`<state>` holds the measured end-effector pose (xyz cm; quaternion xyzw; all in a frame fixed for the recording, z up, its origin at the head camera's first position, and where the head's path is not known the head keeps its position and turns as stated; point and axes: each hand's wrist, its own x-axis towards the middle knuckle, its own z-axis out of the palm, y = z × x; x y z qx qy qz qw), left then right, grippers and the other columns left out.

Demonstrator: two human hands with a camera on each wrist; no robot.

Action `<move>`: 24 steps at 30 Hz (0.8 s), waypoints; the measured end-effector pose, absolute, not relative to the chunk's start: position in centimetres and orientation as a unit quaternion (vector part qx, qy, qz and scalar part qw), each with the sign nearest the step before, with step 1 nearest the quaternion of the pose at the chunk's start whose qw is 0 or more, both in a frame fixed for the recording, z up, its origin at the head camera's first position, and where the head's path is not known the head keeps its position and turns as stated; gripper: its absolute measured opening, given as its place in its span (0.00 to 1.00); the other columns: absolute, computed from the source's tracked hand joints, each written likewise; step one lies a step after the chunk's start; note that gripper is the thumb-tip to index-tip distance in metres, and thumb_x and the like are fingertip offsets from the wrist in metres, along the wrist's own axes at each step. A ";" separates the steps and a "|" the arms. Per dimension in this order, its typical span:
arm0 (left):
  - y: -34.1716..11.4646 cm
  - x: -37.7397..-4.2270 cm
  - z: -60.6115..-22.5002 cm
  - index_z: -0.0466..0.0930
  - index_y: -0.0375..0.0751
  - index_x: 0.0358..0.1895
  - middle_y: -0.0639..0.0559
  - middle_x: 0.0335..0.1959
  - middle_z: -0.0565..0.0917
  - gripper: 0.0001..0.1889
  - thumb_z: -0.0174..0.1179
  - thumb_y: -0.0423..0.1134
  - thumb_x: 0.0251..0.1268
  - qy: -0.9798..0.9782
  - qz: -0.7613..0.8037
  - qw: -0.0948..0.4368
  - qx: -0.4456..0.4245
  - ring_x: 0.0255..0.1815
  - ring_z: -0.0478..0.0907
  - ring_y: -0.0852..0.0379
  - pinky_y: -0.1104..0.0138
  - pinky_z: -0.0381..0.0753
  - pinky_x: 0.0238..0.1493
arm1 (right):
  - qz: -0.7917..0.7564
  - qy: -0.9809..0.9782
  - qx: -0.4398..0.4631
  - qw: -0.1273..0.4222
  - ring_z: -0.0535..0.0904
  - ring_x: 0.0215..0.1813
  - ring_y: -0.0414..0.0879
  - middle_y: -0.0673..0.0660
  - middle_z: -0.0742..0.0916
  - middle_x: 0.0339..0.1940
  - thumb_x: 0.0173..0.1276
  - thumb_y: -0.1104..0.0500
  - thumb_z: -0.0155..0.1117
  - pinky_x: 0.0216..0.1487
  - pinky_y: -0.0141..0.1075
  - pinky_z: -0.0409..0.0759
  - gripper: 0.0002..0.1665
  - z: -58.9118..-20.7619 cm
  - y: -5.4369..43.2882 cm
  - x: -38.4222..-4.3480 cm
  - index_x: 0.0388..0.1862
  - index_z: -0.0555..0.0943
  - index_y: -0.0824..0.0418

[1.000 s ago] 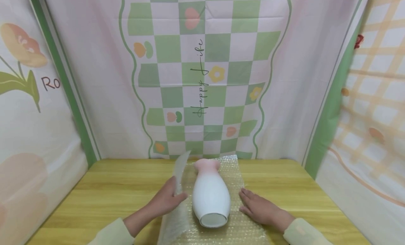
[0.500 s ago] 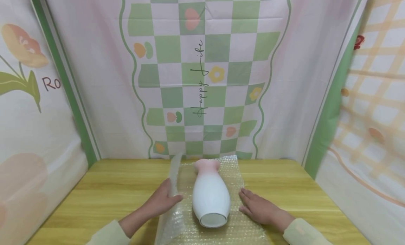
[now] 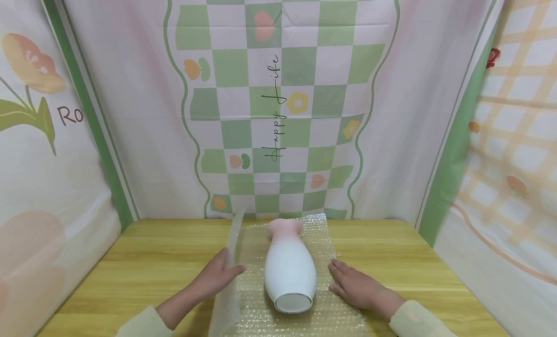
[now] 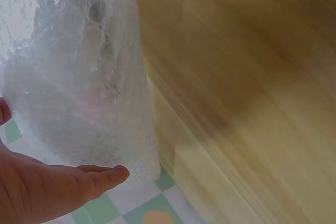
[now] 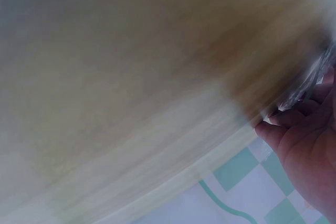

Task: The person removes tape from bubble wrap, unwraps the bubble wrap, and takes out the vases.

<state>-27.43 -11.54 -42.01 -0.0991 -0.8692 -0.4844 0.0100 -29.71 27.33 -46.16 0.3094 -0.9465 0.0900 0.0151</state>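
A white vase (image 3: 290, 269) with a pink flared neck lies on its side on a sheet of bubble wrap (image 3: 319, 245), its round white end facing me. Left of the vase, the sheet's edge stands up as a flap (image 3: 234, 245). My left hand (image 3: 217, 274) supports this flap with extended fingers, the thumb spread on the vase side. In the left wrist view the wrap (image 4: 89, 77) rises beside the stretched fingers (image 4: 100, 182). My right hand (image 3: 359, 286) rests at the sheet's right edge, fingertips on it; the right wrist view shows these fingers (image 5: 278, 129) by the wrap.
The sheet lies on a wood-grain table (image 3: 391, 250). Behind the table hangs a green-and-white checked curtain (image 3: 300, 100) with printed writing, and patterned cloth hangs on the left (image 3: 48, 182) and right (image 3: 513, 172).
My left hand has moved left, carrying the flap away from the vase, so the flap leans over it less. The vase and my right hand have stayed in place.
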 end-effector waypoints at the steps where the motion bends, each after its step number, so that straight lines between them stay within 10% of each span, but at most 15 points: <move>1: -11.6 -27.4 -41.9 0.46 0.14 0.70 0.20 0.70 0.53 0.48 0.62 0.49 0.63 -0.870 -0.484 0.011 -0.098 0.70 0.53 0.27 0.42 0.53 0.69 | 0.090 -0.946 0.310 0.016 0.64 0.68 0.70 0.76 0.67 0.68 0.76 0.47 0.50 0.66 0.60 0.63 0.36 -46.2 27.3 -29.7 0.67 0.66 0.77; 24: -14.2 -27.8 -41.4 0.63 0.22 0.66 0.39 0.44 0.82 0.36 0.61 0.48 0.65 -0.852 -0.520 -0.019 -0.061 0.44 0.81 0.41 0.47 0.82 0.45 | 0.093 -0.947 0.307 0.012 0.63 0.68 0.70 0.76 0.67 0.69 0.76 0.47 0.50 0.66 0.60 0.62 0.37 -46.3 27.3 -29.7 0.67 0.66 0.77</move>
